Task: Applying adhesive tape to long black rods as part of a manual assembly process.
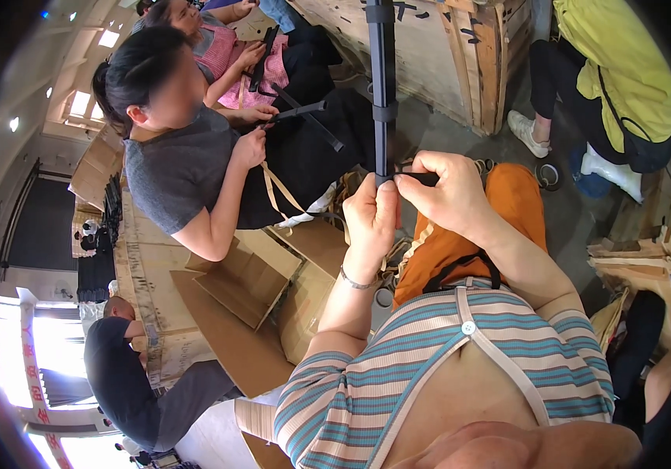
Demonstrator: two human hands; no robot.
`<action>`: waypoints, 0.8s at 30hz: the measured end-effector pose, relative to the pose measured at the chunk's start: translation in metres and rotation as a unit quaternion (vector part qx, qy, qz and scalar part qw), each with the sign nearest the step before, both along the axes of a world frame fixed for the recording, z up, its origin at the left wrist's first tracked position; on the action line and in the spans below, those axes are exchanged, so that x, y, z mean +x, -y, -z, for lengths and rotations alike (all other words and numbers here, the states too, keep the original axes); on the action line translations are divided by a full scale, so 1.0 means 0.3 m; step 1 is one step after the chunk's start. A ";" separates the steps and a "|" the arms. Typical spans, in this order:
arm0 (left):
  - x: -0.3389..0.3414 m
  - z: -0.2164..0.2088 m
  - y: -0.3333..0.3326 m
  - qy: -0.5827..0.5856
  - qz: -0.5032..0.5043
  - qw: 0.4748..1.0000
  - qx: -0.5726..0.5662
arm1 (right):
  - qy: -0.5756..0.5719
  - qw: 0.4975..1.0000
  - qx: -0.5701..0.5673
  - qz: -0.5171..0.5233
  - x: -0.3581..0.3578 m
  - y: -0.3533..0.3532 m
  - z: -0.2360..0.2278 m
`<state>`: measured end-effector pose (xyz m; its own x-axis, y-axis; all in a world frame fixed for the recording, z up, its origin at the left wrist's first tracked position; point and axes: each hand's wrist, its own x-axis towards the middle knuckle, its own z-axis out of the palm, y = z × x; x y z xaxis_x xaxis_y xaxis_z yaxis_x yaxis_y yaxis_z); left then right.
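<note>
A long, narrow black bar (382, 78), with darker bands around it at intervals, stands in front of me and runs up past the top edge of the view. Around its lower end my left hand (370, 215) is closed, thumb pressed against the front. Just to the right, my right hand (449, 191) pinches a short black strap (421, 179) that reaches to the bar at the left thumb. Whether the strap goes fully round the bar is hidden by my fingers. Both hands are above my lap, over the orange cloth (513, 205).
An open cardboard box (222, 336) lies to my left. Beyond it a seated co-worker (179, 168) handles black strips. A wooden crate (421, 59) stands ahead. On the floor at right are a tape roll (548, 175) and another person's shoe (528, 134). Rough wooden boards (640, 254) lie at far right.
</note>
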<state>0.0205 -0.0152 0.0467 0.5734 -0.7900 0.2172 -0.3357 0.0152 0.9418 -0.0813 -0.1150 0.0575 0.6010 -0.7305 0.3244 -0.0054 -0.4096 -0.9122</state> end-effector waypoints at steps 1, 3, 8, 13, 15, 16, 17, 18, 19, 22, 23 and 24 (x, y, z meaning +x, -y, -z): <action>-0.001 0.001 0.001 0.028 -0.012 1.000 0.000 | -0.004 1.000 0.002 0.004 0.002 -0.002 0.002; 0.010 0.010 0.006 0.061 -0.027 0.998 0.001 | -0.010 1.000 0.004 0.008 0.008 -0.006 0.003; -0.027 -0.012 -0.001 -0.054 -0.012 0.998 0.040 | -0.006 0.972 -0.164 0.168 0.081 0.054 0.126; 0.011 -0.041 -0.026 -0.193 0.154 0.964 -0.101 | -0.157 0.973 0.064 0.159 -0.035 0.218 0.367; 0.033 -0.087 -0.001 -0.333 0.304 0.883 -0.129 | -0.136 0.978 0.095 0.127 -0.041 0.207 0.312; 0.051 -0.096 0.008 -0.398 0.393 0.815 -0.151 | -0.133 0.979 0.090 0.123 -0.029 0.211 0.311; 0.060 -0.106 0.010 -0.393 0.393 0.817 -0.156 | -0.137 0.979 0.094 0.115 -0.023 0.215 0.313; 0.058 -0.118 0.019 -0.417 0.381 0.810 -0.160 | -0.145 0.978 0.098 0.111 -0.030 0.215 0.314; 0.058 -0.127 0.026 -0.440 0.370 0.801 -0.165 | -0.129 0.981 0.103 0.101 -0.040 0.202 0.302; 0.068 -0.112 0.046 -0.464 0.299 0.830 -0.085 | -0.101 0.987 0.093 0.085 -0.058 0.205 0.309; 0.059 -0.108 0.058 -0.457 0.266 0.846 -0.071 | -0.114 0.983 0.106 0.092 -0.069 0.200 0.303; 0.056 -0.104 0.065 -0.453 0.275 0.845 -0.075 | -0.135 0.980 0.106 0.102 -0.073 0.202 0.307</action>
